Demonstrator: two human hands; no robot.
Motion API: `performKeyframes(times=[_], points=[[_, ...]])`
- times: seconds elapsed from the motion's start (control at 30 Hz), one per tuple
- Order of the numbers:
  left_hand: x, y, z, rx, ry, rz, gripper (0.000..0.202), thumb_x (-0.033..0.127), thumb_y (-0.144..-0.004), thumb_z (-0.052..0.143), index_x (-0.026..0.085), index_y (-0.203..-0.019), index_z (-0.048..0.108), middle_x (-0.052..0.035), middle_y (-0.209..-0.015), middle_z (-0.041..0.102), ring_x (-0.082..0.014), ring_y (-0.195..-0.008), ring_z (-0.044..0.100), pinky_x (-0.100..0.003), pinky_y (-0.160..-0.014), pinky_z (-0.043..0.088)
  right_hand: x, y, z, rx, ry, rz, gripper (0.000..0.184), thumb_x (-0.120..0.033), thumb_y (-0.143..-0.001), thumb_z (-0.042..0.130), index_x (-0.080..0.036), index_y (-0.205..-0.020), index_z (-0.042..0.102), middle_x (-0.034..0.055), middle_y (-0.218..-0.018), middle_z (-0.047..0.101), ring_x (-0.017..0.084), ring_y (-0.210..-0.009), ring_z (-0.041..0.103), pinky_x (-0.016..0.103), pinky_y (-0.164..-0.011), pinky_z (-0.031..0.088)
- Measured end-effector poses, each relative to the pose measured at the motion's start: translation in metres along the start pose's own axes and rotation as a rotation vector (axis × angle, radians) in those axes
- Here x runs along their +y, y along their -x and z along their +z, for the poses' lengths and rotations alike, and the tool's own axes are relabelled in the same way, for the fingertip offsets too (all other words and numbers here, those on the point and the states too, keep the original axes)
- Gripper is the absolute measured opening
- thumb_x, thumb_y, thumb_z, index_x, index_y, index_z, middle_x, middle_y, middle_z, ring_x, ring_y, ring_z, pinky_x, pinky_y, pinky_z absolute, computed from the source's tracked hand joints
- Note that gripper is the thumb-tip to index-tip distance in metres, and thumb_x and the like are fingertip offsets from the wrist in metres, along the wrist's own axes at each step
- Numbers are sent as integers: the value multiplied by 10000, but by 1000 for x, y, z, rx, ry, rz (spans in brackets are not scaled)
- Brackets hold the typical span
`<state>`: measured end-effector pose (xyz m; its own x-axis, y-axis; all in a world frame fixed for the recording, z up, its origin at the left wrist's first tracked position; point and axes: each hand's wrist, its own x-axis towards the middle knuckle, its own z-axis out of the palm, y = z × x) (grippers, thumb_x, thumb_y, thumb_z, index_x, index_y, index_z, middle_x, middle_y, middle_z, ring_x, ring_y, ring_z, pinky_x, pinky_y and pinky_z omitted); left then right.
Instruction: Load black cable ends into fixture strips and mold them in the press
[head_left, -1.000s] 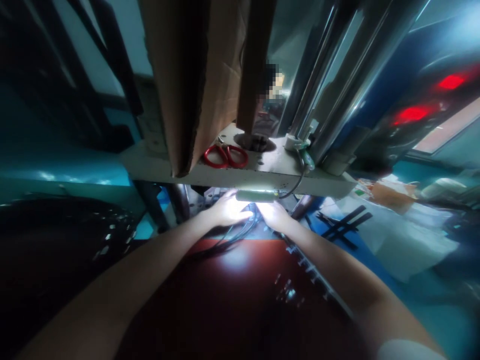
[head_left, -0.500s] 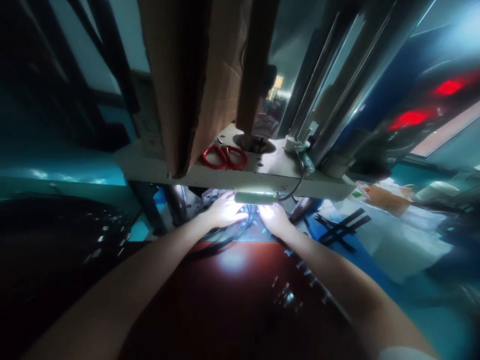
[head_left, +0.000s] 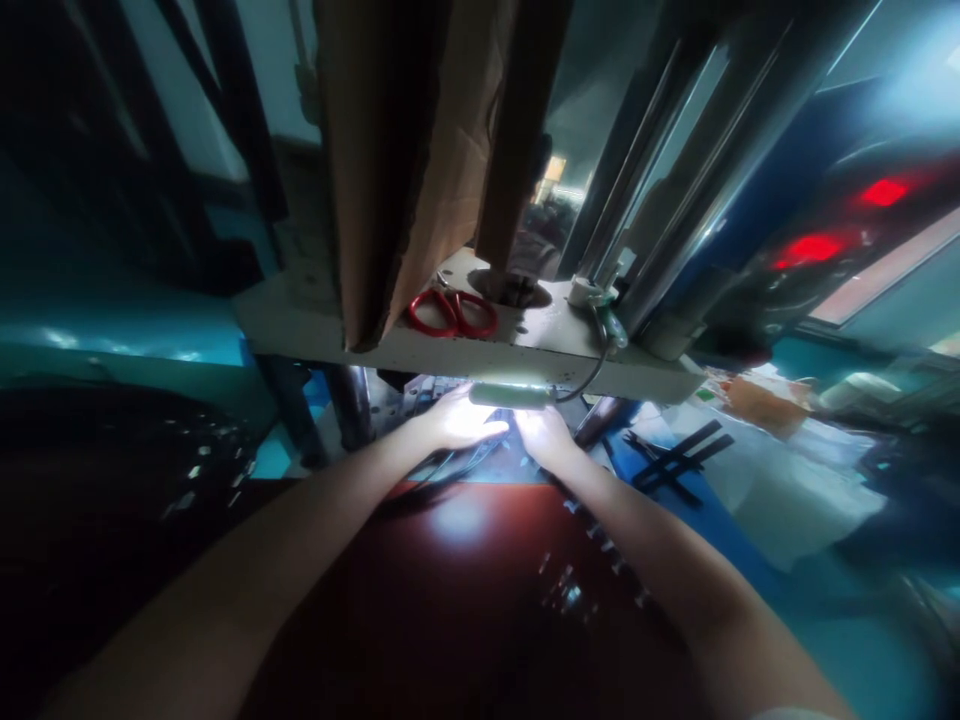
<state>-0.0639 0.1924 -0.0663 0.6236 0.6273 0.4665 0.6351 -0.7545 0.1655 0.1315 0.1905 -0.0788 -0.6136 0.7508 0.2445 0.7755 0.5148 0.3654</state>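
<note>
Under the machine's cream-coloured plate, my left hand (head_left: 455,422) reaches in from the left, its thumb stretched out to the right. My right hand (head_left: 543,436) is close beside it on the right. A small bright lamp (head_left: 512,397) on the plate's front edge hides part of both hands, and its glare washes out the fingers. Thin dark cables or strands (head_left: 442,468) lie just below my left hand. What either hand grips, if anything, does not show.
Red-handled scissors (head_left: 453,313) lie on the cream plate (head_left: 300,325), beside a cardboard sheet (head_left: 442,190). Small shiny pieces (head_left: 571,592) are on the dark red surface (head_left: 420,560). To the right, black strips (head_left: 679,462) and white sheets (head_left: 795,490) lie on a blue surface.
Both hands stay under the plate, with my left thumb a little further right. The dark strands between the hands show less, sitting lower and further left. The view has shifted slightly.
</note>
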Motion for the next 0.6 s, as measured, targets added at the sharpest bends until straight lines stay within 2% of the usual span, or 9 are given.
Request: performKeyframes(times=[0.13,0.3,0.6], points=[[-3,1,8,-2,13,-15,506,479,-846,458,189,-1259,490,-71,-1093,630,-219,-1019,555,-343,-911,439,-1,-3,2,1,-4,9,361,-116,-905,318,-81,-1151,579,154,-930,672,240,-835,621,367,-793,465],[-2,2,12,-31,31,-70,476,467,-874,409,162,-1224,514,-59,-1024,645,-198,-978,563,-332,-909,435,0,-4,4,23,-27,1,349,-119,-907,318,-72,-1121,589,165,-1021,652,251,-989,583,366,-893,426],[6,-2,8,-88,27,-197,484,493,-862,401,137,-1140,576,-85,-974,667,-213,-946,594,-324,-898,431,6,-2,5,100,-151,-130,351,-132,-887,355,-98,-1171,557,141,-1122,620,235,-1121,517,363,-930,416]])
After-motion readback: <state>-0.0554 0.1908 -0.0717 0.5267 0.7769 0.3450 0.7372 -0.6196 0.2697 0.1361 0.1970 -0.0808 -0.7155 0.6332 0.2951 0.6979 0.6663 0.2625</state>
